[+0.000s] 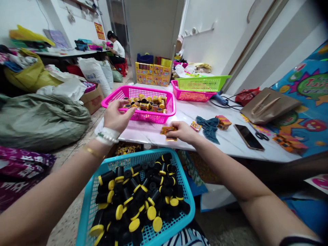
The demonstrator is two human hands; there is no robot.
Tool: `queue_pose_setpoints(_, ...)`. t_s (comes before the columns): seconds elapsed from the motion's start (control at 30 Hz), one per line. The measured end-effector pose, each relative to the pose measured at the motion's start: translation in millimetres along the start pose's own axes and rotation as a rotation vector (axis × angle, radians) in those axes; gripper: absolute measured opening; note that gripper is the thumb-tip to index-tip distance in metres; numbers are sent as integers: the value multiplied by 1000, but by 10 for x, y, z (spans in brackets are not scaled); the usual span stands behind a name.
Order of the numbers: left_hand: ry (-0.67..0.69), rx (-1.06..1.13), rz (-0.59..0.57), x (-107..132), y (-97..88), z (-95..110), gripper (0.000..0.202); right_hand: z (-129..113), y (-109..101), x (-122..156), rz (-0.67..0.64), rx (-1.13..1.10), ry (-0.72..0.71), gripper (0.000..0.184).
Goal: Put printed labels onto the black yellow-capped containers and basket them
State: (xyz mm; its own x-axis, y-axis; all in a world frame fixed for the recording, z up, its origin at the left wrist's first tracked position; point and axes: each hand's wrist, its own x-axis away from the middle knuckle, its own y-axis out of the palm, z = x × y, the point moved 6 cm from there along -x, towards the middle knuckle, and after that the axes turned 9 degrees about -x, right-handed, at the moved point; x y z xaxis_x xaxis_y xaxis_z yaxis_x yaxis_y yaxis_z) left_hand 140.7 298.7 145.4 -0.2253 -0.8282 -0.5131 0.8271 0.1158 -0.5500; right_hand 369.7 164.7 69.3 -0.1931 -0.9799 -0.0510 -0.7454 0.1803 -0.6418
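My left hand (118, 116) hangs over the near left corner of a pink basket (148, 118), thumb and fingers apart, with nothing visibly held. Inside that basket lie several small black canisters wrapped in yellow-orange labels (145, 106). At the table's front edge, the fingers of my right hand (181, 131) are closed on small orange-yellow printed labels (167, 130). Below, a blue basket (188, 181) is heaped with plain black canisters (133, 184) that have yellow lids. A small stack of printed labels (195, 126) lies right of my right hand.
On the white table (184, 109) are a dark teal cloth (208, 127), an orange label bundle (223, 122), a phone (248, 136) and scissors (261, 135). A green basket (202, 83) sits on another pink one behind. Sacks (43, 119) crowd the left floor; a person (118, 49) sits far back.
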Motion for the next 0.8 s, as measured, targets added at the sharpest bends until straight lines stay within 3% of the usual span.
queue_pose_setpoints(0.1,-65,117,-136,524,-191,0,39,-192,270,-190,84,19,-23,14)
queue_pose_setpoints(0.23,-301,241,-267,1237,-470,-233,36,-216,472,-236,166,128,-30,14)
queue_pose_setpoints(0.3,-430,253,-300,1567,-614,-388,40,-178,476,-177,192,158,-31,13)
queue_pose_setpoints(0.4,-600,268,-328,2005,-794,-611,47,-117,405,-126,201,185,-39,33)
queue_pose_setpoints(0.47,-675,276,-311,2247,-889,-731,50,-76,358,-155,176,196,-46,35)
queue_pose_setpoints(0.6,-754,305,-229,2605,-987,-830,52,-12,295,-265,141,217,-36,16)
queue_pose_setpoints(0.8,-737,325,-188,2792,-975,-555,47,-229,367,-89,190,299,-152,26)
